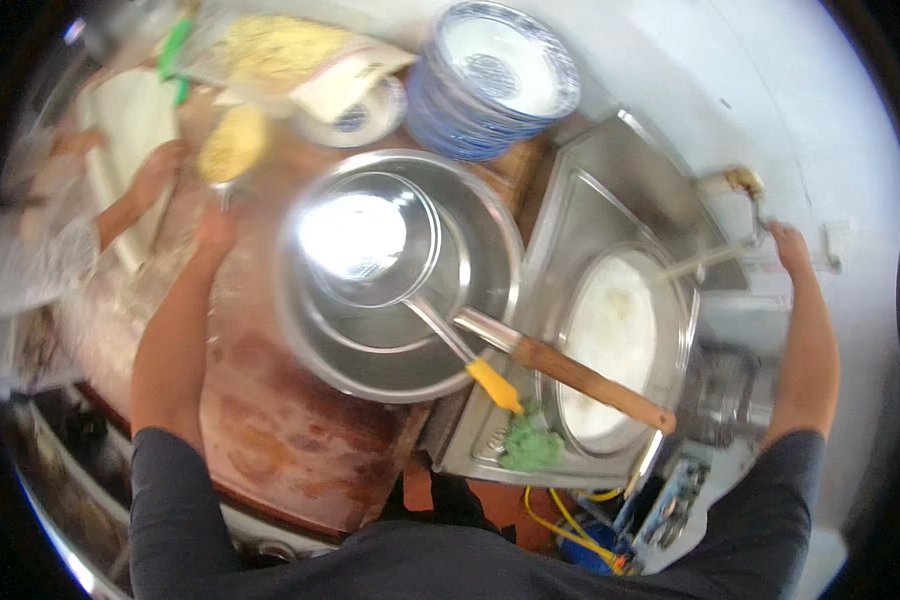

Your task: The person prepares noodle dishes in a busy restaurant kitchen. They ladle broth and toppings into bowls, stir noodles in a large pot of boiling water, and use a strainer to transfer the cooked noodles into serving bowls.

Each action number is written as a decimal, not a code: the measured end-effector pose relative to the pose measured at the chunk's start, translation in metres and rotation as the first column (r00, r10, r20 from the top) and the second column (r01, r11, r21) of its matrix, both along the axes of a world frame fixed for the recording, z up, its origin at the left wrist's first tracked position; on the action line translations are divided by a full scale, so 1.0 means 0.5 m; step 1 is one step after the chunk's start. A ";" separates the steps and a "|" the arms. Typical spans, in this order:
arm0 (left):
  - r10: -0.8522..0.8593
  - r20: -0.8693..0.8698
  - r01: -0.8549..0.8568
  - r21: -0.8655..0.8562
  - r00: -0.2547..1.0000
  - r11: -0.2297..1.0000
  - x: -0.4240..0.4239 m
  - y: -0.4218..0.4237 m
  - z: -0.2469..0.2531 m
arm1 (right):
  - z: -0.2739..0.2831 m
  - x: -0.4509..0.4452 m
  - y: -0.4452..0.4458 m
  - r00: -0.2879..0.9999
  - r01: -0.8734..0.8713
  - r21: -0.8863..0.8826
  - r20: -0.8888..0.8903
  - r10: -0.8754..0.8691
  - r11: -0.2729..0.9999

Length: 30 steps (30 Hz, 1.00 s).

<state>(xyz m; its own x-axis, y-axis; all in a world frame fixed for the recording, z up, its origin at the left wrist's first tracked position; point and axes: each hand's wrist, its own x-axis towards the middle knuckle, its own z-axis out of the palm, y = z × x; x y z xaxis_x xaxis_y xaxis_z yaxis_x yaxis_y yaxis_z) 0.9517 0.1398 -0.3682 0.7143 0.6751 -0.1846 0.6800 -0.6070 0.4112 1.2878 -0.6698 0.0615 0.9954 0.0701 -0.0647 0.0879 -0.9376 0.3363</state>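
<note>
My left hand (216,229) grips the handle of a metal scoop (225,185) over the wooden table at the left. The scoop is heaped with a pale yellow food (232,142), too blurred to name closely. Out at the right, my right hand (789,246) has its fingers on the handle of a wall tap (757,223). The tap's spout reaches over a sink (581,202), where a round metal basin (549,382) holds whitish, foamy liquid (607,337). Between my arms stands a large steel bowl (397,394) with a long-handled metal ladle (439,326) lying across it.
A wooden-handled tool (592,382) spans the bowl and basin. Green scouring mesh (531,444) lies on the sink's corner. Stacked blue-and-white bowls (465,127) stand behind, beside a bag of yellow food (285,49). At left, another person's hands (154,169) hold a dough sheet (131,112).
</note>
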 end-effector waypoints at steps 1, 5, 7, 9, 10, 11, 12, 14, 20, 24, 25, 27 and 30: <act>-0.019 0.064 0.014 0.068 0.998 0.998 -0.003 0.000 0.003 | -0.001 -0.004 0.027 0.991 0.123 -0.025 0.058 -0.121 0.992; 0.080 0.059 -0.077 -0.054 0.995 0.996 -0.025 0.076 -0.049 | 0.025 -0.013 0.175 0.982 0.175 -0.132 0.093 -0.163 0.976; 0.129 0.056 -0.113 -0.225 0.990 0.968 -0.015 0.051 -0.031 | 0.029 -0.036 0.241 0.960 0.279 -0.058 0.041 -0.277 0.958; 0.126 0.011 -0.112 -0.384 0.992 0.916 0.013 -0.040 0.101 | 0.022 -0.054 0.231 0.947 0.318 -0.052 0.063 -0.315 0.947; 0.132 0.009 -0.118 -0.389 0.991 0.914 0.008 -0.052 0.130 | 0.026 -0.062 0.239 0.945 0.324 -0.099 0.079 -0.317 0.941; 0.135 0.009 -0.121 -0.395 0.991 0.911 0.005 -0.065 0.153 | 0.031 -0.062 0.220 0.947 0.317 -0.099 0.084 -0.310 0.943; 0.143 0.003 -0.130 -0.400 0.990 0.907 -0.007 -0.082 0.167 | 0.034 -0.067 0.201 0.951 0.306 -0.101 0.085 -0.298 0.947; 0.108 0.295 -0.021 -0.285 0.949 0.958 -0.107 0.031 0.057 | 0.050 -0.118 0.221 0.961 0.209 0.312 0.109 -0.253 0.927; 0.083 0.355 -0.002 -0.223 0.931 0.975 -0.440 -0.201 0.176 | -0.132 -0.532 -0.018 0.998 -0.044 0.096 0.037 0.041 0.994; 0.173 0.258 -0.100 -0.274 0.951 0.956 -0.626 -0.532 0.262 | -0.332 -0.785 -0.287 0.939 -0.037 -0.003 -0.343 0.034 0.999; 0.120 0.190 -0.049 -0.339 0.975 0.940 -0.635 -0.616 0.293 | -0.363 -0.812 -0.314 0.936 -0.077 0.022 -0.343 0.080 0.997; -0.015 0.106 0.059 -0.428 0.994 0.902 -0.592 -0.786 0.352 | -0.416 -0.837 -0.351 0.929 -0.161 0.069 -0.326 0.175 0.985; -0.373 0.070 0.365 -0.428 0.925 0.826 -0.460 -1.000 0.484 | -0.485 -0.818 -0.390 0.867 -0.363 0.188 -0.292 0.405 0.913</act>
<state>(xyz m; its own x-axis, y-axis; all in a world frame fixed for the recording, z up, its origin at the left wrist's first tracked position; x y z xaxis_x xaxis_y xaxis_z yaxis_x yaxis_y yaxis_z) 0.7215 -0.3600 -0.1262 0.8888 0.2137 -0.4054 0.4492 -0.5816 0.6783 0.8787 -0.8651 -0.1808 0.8150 0.4707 -0.3379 0.5318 -0.8392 0.1136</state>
